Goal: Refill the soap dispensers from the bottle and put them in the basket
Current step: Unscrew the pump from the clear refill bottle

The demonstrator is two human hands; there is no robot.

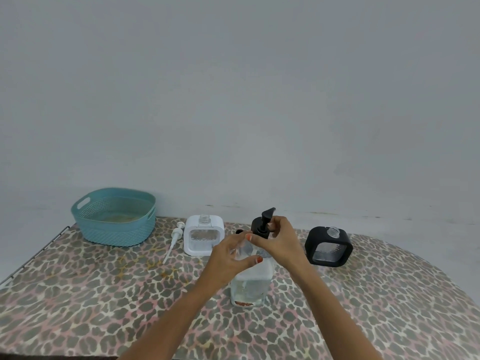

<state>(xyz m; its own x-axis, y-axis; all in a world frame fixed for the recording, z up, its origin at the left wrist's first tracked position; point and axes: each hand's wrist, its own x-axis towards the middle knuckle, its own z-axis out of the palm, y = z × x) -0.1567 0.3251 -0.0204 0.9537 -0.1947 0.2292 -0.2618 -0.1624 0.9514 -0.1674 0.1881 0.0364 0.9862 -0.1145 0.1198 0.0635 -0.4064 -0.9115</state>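
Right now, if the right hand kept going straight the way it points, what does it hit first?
The black pump on the clear bottle; the right hand pinches it. Beyond that, probably the white dispenser, though depth is unclear.

A table under a leopard-print cloth carries a teal perforated plastic basket at the far left. Right of it lies a white pump, just beside an upright, uncapped white square soap dispenser. A clear plastic bottle with a black pump head stands nearer, in the middle. A black square soap dispenser, also uncapped, stands at the right.
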